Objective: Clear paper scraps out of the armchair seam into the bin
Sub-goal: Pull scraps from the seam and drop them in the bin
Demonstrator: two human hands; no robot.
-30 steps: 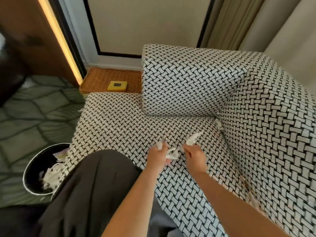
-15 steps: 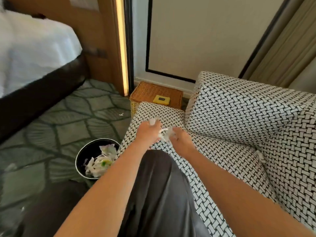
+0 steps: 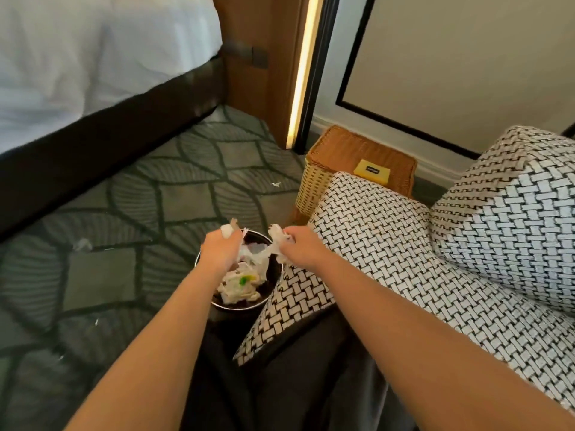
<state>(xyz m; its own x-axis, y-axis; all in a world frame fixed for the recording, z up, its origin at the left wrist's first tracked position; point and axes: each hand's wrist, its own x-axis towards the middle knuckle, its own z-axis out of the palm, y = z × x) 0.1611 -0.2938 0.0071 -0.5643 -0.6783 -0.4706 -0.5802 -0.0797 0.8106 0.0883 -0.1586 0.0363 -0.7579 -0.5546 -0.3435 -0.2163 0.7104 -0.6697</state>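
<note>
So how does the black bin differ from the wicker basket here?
The bin is round, black and open, with crumpled paper inside; the wicker basket is boxy, tan and closed on top, bearing a yellow item. The bin sits nearer; the wicker basket stands beyond the armchair. Both rest on carpet.

**Bedroom, hotel type**

We read this as a bedroom, most likely a hotel room. A bed (image 3: 93, 57) with plain white linen sits on a dark base (image 3: 109, 132) at upper left. Fitted carpet (image 3: 193, 188) in a grey-green leaf pattern covers the floor. A lit strip (image 3: 303, 73) runs down the edge of a wood panel (image 3: 267, 42). A wicker basket (image 3: 336, 154) with a small yellow card (image 3: 372, 172) on top stands beside a black-and-white woven armchair (image 3: 497, 228). A small round black bin (image 3: 236, 307) stands on the carpet just beside the chair.
</note>
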